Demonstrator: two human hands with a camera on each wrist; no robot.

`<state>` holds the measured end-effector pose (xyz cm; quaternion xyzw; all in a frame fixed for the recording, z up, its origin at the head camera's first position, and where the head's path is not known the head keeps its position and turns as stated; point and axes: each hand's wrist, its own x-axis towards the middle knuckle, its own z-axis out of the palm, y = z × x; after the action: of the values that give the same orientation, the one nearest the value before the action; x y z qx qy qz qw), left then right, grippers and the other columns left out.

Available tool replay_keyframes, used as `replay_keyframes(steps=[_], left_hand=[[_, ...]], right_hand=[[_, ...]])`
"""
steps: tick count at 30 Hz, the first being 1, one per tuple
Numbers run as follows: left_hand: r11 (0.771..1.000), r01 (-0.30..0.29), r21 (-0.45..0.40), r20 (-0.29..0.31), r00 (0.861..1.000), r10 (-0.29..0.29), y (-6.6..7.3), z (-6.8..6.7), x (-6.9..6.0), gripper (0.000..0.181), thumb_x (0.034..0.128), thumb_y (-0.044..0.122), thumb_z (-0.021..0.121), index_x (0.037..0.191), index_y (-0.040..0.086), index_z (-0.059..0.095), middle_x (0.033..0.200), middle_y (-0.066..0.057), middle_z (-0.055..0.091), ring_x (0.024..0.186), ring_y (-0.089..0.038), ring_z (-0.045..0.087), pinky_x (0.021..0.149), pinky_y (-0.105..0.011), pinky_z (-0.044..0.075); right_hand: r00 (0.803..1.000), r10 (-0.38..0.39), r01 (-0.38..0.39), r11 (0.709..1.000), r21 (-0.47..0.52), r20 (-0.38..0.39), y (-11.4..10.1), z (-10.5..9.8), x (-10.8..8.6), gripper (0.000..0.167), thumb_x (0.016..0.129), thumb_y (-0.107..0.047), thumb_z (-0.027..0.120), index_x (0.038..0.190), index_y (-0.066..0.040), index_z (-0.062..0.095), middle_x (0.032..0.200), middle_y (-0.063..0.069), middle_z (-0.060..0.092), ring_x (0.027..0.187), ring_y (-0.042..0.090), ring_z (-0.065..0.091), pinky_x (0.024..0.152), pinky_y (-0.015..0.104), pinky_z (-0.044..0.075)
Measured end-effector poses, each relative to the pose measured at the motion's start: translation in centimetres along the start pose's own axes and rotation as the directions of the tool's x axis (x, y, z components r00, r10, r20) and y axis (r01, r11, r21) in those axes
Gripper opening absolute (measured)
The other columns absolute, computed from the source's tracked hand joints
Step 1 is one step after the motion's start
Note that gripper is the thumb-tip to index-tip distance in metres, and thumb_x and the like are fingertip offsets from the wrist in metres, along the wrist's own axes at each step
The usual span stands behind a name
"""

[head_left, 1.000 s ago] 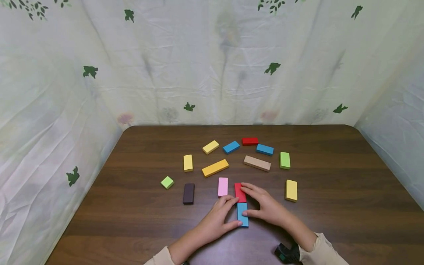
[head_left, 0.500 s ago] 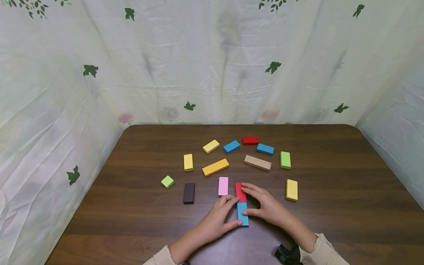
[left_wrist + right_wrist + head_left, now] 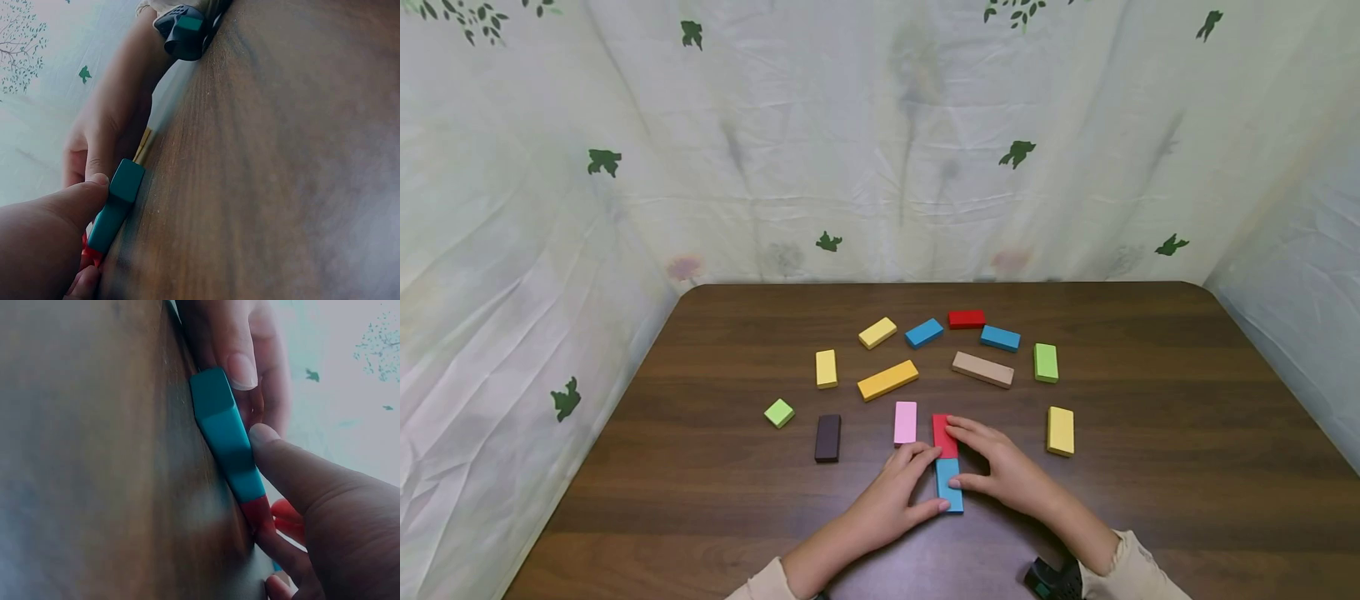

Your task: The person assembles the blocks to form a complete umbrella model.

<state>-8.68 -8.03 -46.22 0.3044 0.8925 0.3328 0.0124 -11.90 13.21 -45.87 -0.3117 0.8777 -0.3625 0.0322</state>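
A red wooden block (image 3: pixel 941 435) and a blue wooden block (image 3: pixel 945 477) lie end to end on the table in front of me. My left hand (image 3: pixel 891 492) is on their left side: its thumb touches the blue block near the close end, and a fingertip is by the red one near the joint. From the right, my right hand (image 3: pixel 1011 471) lays its fingertips on the red block's edge and its thumb on the blue block's top edge. In the right wrist view the blue block (image 3: pixel 228 447) meets the red one squarely. Beside the red block lies a pink block (image 3: pixel 906 423).
Several loose blocks form an arc beyond the hands, among them a dark block (image 3: pixel 828 438), an orange block (image 3: pixel 887 381), a tan block (image 3: pixel 982 369) and a yellow block (image 3: pixel 1060 431). The brown table (image 3: pixel 1180 500) ends at a hanging cloth (image 3: pixel 880 167).
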Motion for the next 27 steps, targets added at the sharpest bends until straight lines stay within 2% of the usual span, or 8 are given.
replay_keyframes(steps=[7, 15, 18, 21, 25, 27], left_hand=[[1.0, -0.003, -0.006, -0.001, 1.0, 0.003, 0.0, 0.0, 0.0, 0.06, 0.084, 0.041, 0.06, 0.131, 0.008, 0.042, 0.122, 0.0, 0.039, 0.112, -0.015, 0.039, 0.094, -0.035, 0.036], [1.0, -0.017, -0.026, -0.021, 1.0, 0.017, 0.0, -0.1, 0.0, 0.06, 0.084, 0.04, 0.06, 0.13, 0.006, 0.043, 0.122, 0.0, 0.04, 0.112, -0.015, 0.04, 0.094, -0.034, 0.036], [0.997, -0.038, -0.072, -0.077, 0.996, 0.033, -0.1, -0.3, 0.1, 0.055, 0.0829, 0.033, 0.064, 0.127, 0.004, 0.046, 0.119, -0.002, 0.042, 0.105, -0.016, 0.045, 0.089, -0.03, 0.04], [0.993, -0.063, -0.103, -0.174, 0.984, 0.044, -0.3, -0.6, 0.3, 0.051, 0.0796, 0.024, 0.069, 0.122, 0.003, 0.049, 0.117, -0.003, 0.044, 0.1, -0.016, 0.046, 0.083, -0.028, 0.043], [0.996, -0.051, -0.079, -0.279, 0.96, 0.027, -1.0, -1.0, 0.7, 0.052, 0.0759, 0.02, 0.073, 0.12, 0.004, 0.05, 0.119, -0.006, 0.044, 0.107, -0.019, 0.042, 0.086, -0.035, 0.041], [0.997, -0.033, -0.066, -0.307, 0.952, 0.012, -1.6, -1.2, 0.9, 0.056, 0.0744, 0.019, 0.074, 0.123, 0.005, 0.049, 0.122, -0.007, 0.043, 0.112, -0.022, 0.039, 0.089, -0.04, 0.039]], right_hand=[[1.0, -0.016, 0.016, 1.0, 0.003, 0.003, 0.0, 0.2, -0.6, 0.069, 0.078, -0.047, 0.063, 0.132, -0.009, 0.045, 0.14, 0.002, 0.036, 0.125, 0.026, 0.034, 0.095, 0.051, 0.031], [1.0, -0.007, 0.007, 1.0, 0.01, 0.005, -0.3, 0.3, -0.8, 0.068, 0.078, -0.045, 0.063, 0.132, -0.008, 0.045, 0.139, 0.004, 0.036, 0.124, 0.029, 0.035, 0.094, 0.053, 0.031], [1.0, -0.002, 0.002, 1.0, 0.014, 0.009, -0.3, 0.3, -0.8, 0.069, 0.078, -0.046, 0.063, 0.132, -0.008, 0.045, 0.139, 0.004, 0.036, 0.124, 0.029, 0.034, 0.094, 0.053, 0.031], [1.0, 0.012, -0.012, 1.0, 0.018, 0.013, -0.3, 0.3, -0.7, 0.069, 0.077, -0.046, 0.064, 0.132, -0.009, 0.046, 0.139, 0.002, 0.036, 0.124, 0.028, 0.034, 0.095, 0.052, 0.031], [0.999, 0.036, -0.036, 0.999, 0.018, 0.02, -0.4, 0.3, -0.7, 0.068, 0.077, -0.045, 0.066, 0.132, -0.011, 0.046, 0.139, 0.001, 0.036, 0.125, 0.027, 0.034, 0.095, 0.051, 0.031], [0.999, 0.036, -0.037, 0.999, 0.016, 0.018, -0.5, 0.2, -0.7, 0.068, 0.077, -0.045, 0.066, 0.132, -0.01, 0.046, 0.139, 0.002, 0.037, 0.124, 0.028, 0.034, 0.095, 0.052, 0.031]])
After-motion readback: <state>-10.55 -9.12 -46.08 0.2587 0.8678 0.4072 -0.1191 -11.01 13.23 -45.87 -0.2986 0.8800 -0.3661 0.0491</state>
